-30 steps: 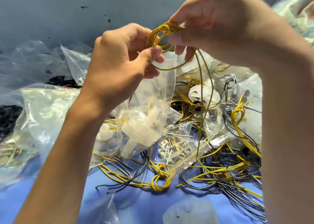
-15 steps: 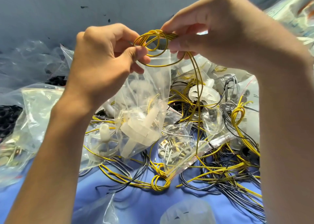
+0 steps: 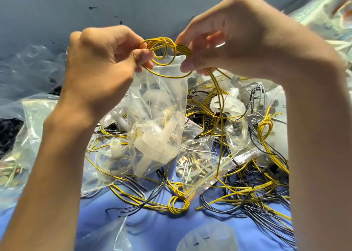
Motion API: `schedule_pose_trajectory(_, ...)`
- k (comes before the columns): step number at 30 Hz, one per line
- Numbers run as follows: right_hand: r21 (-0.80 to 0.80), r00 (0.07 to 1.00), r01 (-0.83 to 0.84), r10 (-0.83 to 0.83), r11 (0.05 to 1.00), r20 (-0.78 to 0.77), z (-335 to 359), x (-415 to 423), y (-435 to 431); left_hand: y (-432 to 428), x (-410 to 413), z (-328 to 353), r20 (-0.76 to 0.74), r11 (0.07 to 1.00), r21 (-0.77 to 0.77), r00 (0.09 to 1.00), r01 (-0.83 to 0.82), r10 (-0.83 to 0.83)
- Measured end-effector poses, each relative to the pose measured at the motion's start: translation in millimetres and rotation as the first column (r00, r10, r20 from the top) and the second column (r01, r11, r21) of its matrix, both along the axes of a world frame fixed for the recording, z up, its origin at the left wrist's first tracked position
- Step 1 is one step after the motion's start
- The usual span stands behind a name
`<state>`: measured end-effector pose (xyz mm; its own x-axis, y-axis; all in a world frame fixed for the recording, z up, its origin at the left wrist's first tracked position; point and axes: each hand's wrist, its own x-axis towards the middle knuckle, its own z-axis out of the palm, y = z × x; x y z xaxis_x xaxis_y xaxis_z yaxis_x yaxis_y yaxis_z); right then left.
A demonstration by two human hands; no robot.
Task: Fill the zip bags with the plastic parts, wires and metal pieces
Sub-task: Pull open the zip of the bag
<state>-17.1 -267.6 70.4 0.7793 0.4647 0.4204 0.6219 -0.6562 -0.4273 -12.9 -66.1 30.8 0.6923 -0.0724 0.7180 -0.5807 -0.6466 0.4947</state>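
Left hand (image 3: 95, 67), centre-left of frame: pinching the zip bag (image 3: 158, 105) mouth and coil edge, white plastic part (image 3: 156, 146) hanging inside. Yellow wire coil (image 3: 163, 48), upper centre: lying directly above the mouth, tail trailing down to lower right. Right hand (image 3: 238, 37): nearer, fingers closing on the coil.

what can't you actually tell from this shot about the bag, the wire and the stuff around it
All in the head view:
- Bag mouth: the zip bag top sits behind the left hand and right hand; open or sealed, cannot tell.
- Yellow wire: its trailing end vanishes into the wire pile.
- Black items at left: cut off by the edge, veiled by plastic.
- Metal pieces: too small to identify.
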Motion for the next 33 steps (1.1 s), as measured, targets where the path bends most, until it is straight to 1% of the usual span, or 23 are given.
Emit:
schedule_pose_trajectory(8, -0.021, 1.0, -0.028, 0.028, 0.999, 0.005, -1, 2, 1, 4, 2, -1, 0.018, 0.998, 0.037, 0.998, -0.052, 0.052)
schedule_pose_trajectory(12, -0.01, 0.999, -0.011, 0.012, 1.0, 0.035, 0, 2, 2, 7, 2, 0, 0.048, 0.998, 0.02, 0.997, -0.068, 0.066)
schedule_pose_trajectory(16, 0.006, 0.998, -0.009, 0.009, 1.0, 0.066, -1, 0, 4, 13, 5, 0, 0.085, 0.993, 0.054, 0.992, -0.101, 0.096)
schedule_pose_trajectory(20, 0.03, 0.998, -0.014, 0.012, 0.999, 0.069, 0, -1, 7, 16, 10, -4, 0.085, 0.991, 0.065, 0.99, -0.115, 0.109)
schedule_pose_trajectory(25, 0.026, 0.997, -0.03, 0.028, 0.999, 0.067, 0, -2, 9, 21, 13, -6, 0.143, 0.986, 0.063, 0.979, -0.155, 0.145)
schedule_pose_trajectory(29, 0.008, 0.997, -0.04, 0.039, 0.999, 0.068, -2, -2, 10, 29, 16, -6, 0.095, 0.989, 0.021, 0.985, -0.147, 0.145)
schedule_pose_trajectory(33, 0.023, 0.997, -0.06, 0.059, 0.998, 0.043, -2, -2, 7, 41, 15, -3, 0.088, 0.985, 0.007, 0.982, -0.17, 0.169)
